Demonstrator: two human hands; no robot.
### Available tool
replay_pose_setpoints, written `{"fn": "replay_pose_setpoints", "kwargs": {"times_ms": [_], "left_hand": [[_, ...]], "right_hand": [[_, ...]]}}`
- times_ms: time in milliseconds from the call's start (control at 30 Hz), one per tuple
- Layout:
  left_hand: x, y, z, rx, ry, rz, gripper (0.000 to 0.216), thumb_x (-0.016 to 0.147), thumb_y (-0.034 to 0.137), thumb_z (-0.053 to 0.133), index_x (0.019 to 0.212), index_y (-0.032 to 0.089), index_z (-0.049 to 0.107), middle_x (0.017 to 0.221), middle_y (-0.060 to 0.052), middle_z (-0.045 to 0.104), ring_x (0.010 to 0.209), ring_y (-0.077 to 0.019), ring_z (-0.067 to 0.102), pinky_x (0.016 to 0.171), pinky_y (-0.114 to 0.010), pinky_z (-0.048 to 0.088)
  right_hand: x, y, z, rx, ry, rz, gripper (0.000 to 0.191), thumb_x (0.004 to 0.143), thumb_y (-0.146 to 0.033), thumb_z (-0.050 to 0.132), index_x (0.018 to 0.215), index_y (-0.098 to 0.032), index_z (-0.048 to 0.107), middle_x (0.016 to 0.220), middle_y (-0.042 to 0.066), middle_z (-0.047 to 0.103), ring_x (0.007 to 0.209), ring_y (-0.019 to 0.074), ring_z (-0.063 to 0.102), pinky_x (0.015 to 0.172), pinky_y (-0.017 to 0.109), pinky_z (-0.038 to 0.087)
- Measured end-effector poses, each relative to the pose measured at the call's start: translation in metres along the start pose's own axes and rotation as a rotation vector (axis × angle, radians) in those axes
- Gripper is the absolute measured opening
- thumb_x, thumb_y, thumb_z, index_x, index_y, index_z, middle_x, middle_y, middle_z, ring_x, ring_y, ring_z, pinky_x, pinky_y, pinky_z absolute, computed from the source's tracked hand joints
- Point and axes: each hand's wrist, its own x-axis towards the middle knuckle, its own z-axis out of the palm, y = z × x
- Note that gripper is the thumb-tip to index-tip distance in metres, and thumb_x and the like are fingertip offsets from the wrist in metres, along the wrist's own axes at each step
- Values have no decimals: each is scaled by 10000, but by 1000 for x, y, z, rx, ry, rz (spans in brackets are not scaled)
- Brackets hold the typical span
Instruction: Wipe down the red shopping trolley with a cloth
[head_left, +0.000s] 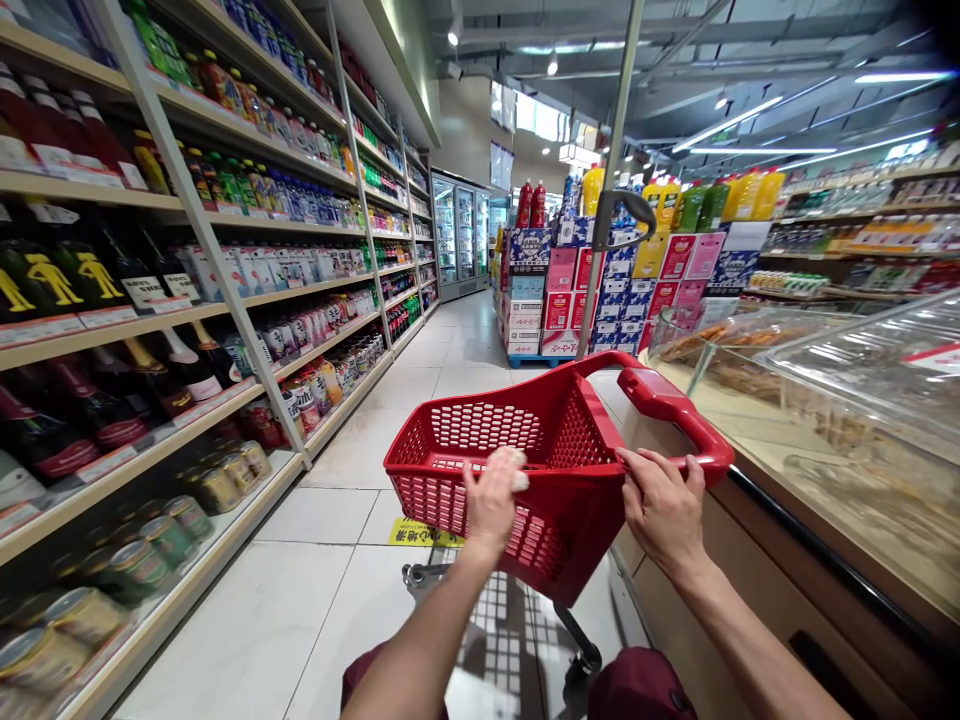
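Observation:
A red plastic shopping cart with perforated basket walls stands side-on in front of me. My left hand is closed at the near rim of the basket. It grips a small, crumpled whitish cloth, mostly covered by the fingers and slightly blurred. My right hand curls over the cart's edge beside the red push handle, its thumb up against the handle. Inside the basket I make out no goods, though its floor is partly hidden by the near wall.
Shelves of bottles and cans line the left. A glass-sided display counter stands close at right. Stacked drink cartons, a tall pole and glass-door coolers are ahead. A yellow floor sticker lies beyond the cart.

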Motion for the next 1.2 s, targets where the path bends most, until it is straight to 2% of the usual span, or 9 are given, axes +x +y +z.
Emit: {"fn": "replay_pose_setpoints", "kwargs": {"times_ms": [133,300,367,467,600,767,933,1067,1200], "left_hand": [[10,41,12,-46,-33,267,441,861,175,410,1275,325,386,1286,-12,501,1211,-159,420,1079,-500,41],[2,10,0,19,13,-43,442,861,109,364,1248,316,418,1274,-21,511,1194,-158,442,1063,-535,62],[1,14,-2,-13,-3,-56,454,851,87,356,1245,303,422,1285,-24,500,1200,-158,434,1063,-540,65],[10,56,5,-142,-64,146,439,865,135,362,1264,317,390,1307,1,478,1218,-143,409,1080,-508,68],[29,99,13,-290,-128,190,453,873,170,335,1324,197,297,1329,-50,452,1223,-113,395,1097,-398,161],[24,46,0,-122,-336,7,577,794,350,499,1312,172,318,1407,-108,320,1305,-255,247,1059,-561,105],[10,0,-12,-35,-467,-4,466,832,273,435,1288,221,356,1372,-49,388,1305,-198,248,1076,-517,110],[3,-5,-14,21,-460,-23,527,806,213,443,1317,237,313,1422,-43,301,1334,-207,160,1072,-517,114],[2,-2,-12,25,-494,-35,564,792,216,435,1336,229,286,1440,-38,262,1342,-209,130,1077,-506,109]], "right_hand": [[1,0,-4,-5,16,-31,312,814,-181,413,1098,-178,543,989,44,671,958,194,585,1016,452,198],[1,-2,-8,-11,36,-18,310,833,-180,395,1113,-165,528,999,61,667,948,194,592,1021,455,195],[1,-4,-8,-6,43,-15,315,827,-176,404,1120,-170,521,997,56,667,954,199,588,1019,460,192],[1,-7,-8,0,39,-26,341,824,-175,404,1152,-173,499,1000,58,664,962,203,582,1018,465,188],[4,-12,-8,10,-27,-119,405,832,-212,386,1227,-148,442,1182,122,566,1084,215,515,1015,436,200],[17,-30,0,12,-241,-184,354,811,-271,456,1151,-199,521,1157,91,578,1068,218,503,925,369,294],[25,-42,10,-40,-288,-218,221,779,-184,515,972,-237,609,1109,66,610,1030,207,517,899,356,310],[22,12,-11,-17,-215,-247,295,766,-88,452,966,-239,606,1113,36,617,1052,189,525,958,378,299],[14,64,-32,-63,-18,-24,280,753,-139,449,985,-194,598,1111,94,607,1042,228,542,912,424,382]]}}
